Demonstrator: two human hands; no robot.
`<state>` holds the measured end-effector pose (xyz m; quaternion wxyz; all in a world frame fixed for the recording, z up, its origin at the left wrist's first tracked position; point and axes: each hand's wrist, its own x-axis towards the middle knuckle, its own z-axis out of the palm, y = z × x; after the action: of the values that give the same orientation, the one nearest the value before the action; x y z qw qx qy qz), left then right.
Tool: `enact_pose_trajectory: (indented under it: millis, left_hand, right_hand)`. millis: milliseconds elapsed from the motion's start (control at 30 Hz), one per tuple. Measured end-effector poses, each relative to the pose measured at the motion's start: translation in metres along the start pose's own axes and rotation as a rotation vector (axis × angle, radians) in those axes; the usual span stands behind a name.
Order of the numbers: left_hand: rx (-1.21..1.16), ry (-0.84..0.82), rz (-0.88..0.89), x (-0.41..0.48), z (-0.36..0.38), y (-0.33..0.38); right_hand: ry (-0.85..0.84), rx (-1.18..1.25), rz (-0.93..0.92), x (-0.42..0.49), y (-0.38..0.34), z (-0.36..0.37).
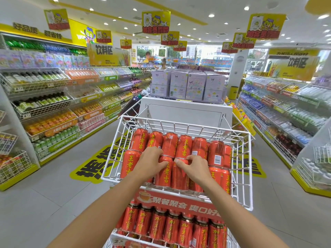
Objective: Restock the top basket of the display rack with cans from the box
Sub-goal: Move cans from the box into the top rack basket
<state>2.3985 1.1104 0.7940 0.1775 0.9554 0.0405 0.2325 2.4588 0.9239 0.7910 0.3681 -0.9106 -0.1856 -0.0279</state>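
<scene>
Red cans (184,145) nearly fill the top basket (109,178) mid-frame; left hand (151,164) and right hand (196,169) each grip a front-row can (163,176), likely seating it, so next comes letting go cleanly.

The cans (183,145) in the white wire-grid basket (179,125) are red with vertical yellow characters; lower cans (157,222), red with yellow script. The banner (179,203) is red with white characters, the floor (53,194) pale grey, its sticker (95,167) yellow with black characters, the boxes (195,85) lilac.
</scene>
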Motion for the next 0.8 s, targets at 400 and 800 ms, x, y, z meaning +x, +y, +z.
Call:
enact_pose_trajectory:
  millis: [400,800]
  left_hand:
    - [0.139,-0.234,0.105,-0.024,-0.043,0.01]
    - [0.146,-0.314,0.307,-0.17,-0.088,0.015]
  right_hand:
    - [-0.184,-0.431,-0.244,-0.016,-0.013,-0.031]
    - [-0.116,-0.596,-0.171,-0.218,-0.062,-0.04]
